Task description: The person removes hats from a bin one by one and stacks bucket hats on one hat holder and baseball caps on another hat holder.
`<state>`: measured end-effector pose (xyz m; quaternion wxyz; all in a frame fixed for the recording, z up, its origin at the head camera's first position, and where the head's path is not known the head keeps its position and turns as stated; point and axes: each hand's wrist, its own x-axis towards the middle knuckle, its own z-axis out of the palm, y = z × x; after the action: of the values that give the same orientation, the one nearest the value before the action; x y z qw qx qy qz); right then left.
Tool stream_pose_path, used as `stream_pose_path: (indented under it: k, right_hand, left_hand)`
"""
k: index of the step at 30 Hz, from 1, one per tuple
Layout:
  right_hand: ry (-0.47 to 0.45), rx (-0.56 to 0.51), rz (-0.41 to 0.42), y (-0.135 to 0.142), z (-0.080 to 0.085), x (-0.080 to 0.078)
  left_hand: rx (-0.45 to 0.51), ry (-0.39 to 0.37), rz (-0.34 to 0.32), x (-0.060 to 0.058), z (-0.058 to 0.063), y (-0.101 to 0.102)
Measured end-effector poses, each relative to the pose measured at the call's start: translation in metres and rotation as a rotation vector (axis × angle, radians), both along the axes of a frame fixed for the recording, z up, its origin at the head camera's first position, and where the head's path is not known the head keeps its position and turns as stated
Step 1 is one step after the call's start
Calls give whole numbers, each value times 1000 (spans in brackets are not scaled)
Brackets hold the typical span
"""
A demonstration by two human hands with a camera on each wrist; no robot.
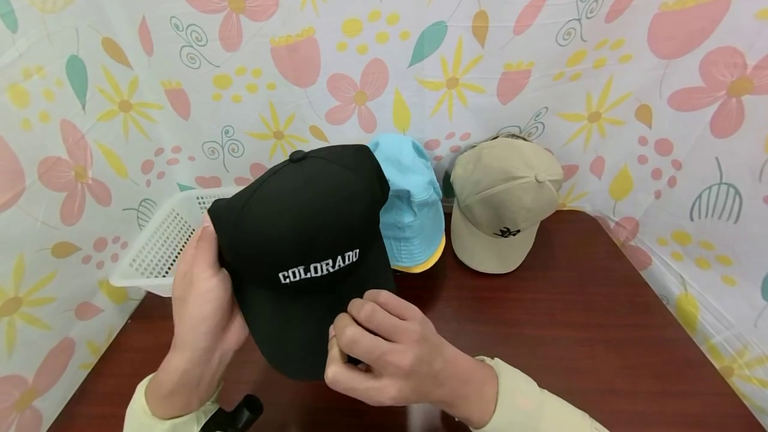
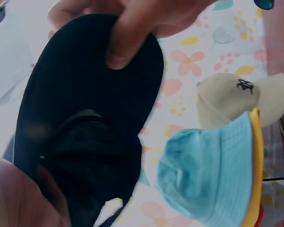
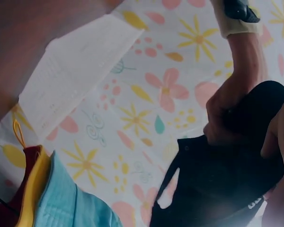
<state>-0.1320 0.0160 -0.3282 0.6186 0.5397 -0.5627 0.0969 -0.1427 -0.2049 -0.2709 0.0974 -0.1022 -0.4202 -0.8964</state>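
Note:
A black baseball cap [image 1: 300, 219] with white "COLORADO" lettering is held up above the table, its front towards the head camera. My left hand [image 1: 204, 292] grips the cap's left side, some fingers hidden behind it. On the brim's right edge, my right hand [image 1: 390, 345] pinches with curled fingers; the left wrist view shows its thumb [image 2: 120, 54] against the brim's underside. Behind the black cap, a light blue bucket hat [image 1: 414, 205] with a yellow edge is partly covered. Right of it sits a beige baseball cap [image 1: 504, 205] with a small dark emblem.
A white perforated plastic basket [image 1: 162, 245] stands at the back left, partly hidden by the left hand and cap. The dark reddish-brown table [image 1: 570, 325] lies beneath everything. A flower-patterned cloth [image 1: 384, 39] hangs close behind the hats and along the sides.

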Motion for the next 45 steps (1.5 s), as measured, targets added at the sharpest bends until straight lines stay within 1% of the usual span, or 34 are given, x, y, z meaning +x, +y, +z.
stream_pose_path:
  k: [3,6,8,9,10,12,13,15,16,17,19,21,22,23,24,26,28,29,30,31,32,34,36,38,40,41,42,45]
  right_hand:
    - [-22,28,-2,0,-2,-1]
    - [-72,117,1,4,1,-1]
    - [-119,174,31,9,5,0]
    - [-138,183,62,11,8,1]
    - [-136,172,96,13,12,1]
    - [-142,82,182,18,21,1]
    - [-152,3,243,20,27,1]
    - [-190,-185,330,26,37,-1]
    - [-228,-290,367,30,41,-2]
    - [-294,-394,404,35,43,-4]
    - [-476,-584,461,45,44,-7]
    - [-711,-743,503,57,42,-13]
    - [-853,-802,527,63,40,-16]
    - [-1013,-839,544,68,39,-20]
    - [-1186,-850,573,74,37,-23]
    - [-1538,-798,662,83,34,-31]
    - [-1844,-668,783,89,32,-38]
    - [-1961,-587,851,91,31,-41]
    - [-2057,-508,932,93,31,-43]
    - [-2128,-437,1014,94,30,-44]
    - [-2174,-388,1095,94,29,-44]
    - [-2221,-332,1231,94,29,-43]
    - [-2237,-323,1328,92,30,-41]
    - [-2223,-323,1382,92,31,-39]
    - [-2203,-336,1411,91,32,-36]
    - [-2188,-344,1405,91,32,-35]
    - [-2159,-353,1379,90,33,-34]
    - [-2070,-401,1262,88,33,-31]
  left_hand:
    - [-6,85,80,-4,-1,7]
    - [-24,171,163,-8,-4,11]
    - [-15,238,193,-11,-7,11]
    - [-7,269,190,-12,-9,11]
    - [-3,301,187,-14,-10,11]
    - [8,353,180,-16,-12,12]
    - [9,378,171,-17,-12,12]
    - [-19,394,188,-17,-13,12]
    - [-39,398,198,-17,-13,13]
    - [-69,405,210,-17,-13,13]
    - [-134,424,238,-16,-15,12]
    - [-233,461,284,-15,-18,12]
    - [-280,491,308,-15,-20,11]
    - [-321,530,334,-14,-22,11]
    - [-347,570,354,-14,-25,11]
    - [-391,659,389,-15,-30,12]
    - [-407,741,408,-16,-35,13]
    - [-414,768,421,-16,-37,14]
    - [-419,796,428,-17,-38,15]
    - [-427,818,438,-17,-40,15]
    - [-434,842,443,-18,-41,15]
    - [-460,885,459,-19,-42,16]
    - [-487,920,463,-19,-42,16]
    - [-525,945,475,-19,-43,16]
    - [-555,962,484,-19,-44,17]
    - [-562,970,483,-20,-44,17]
    - [-565,980,478,-20,-45,18]
    - [-565,1007,465,-22,-46,19]
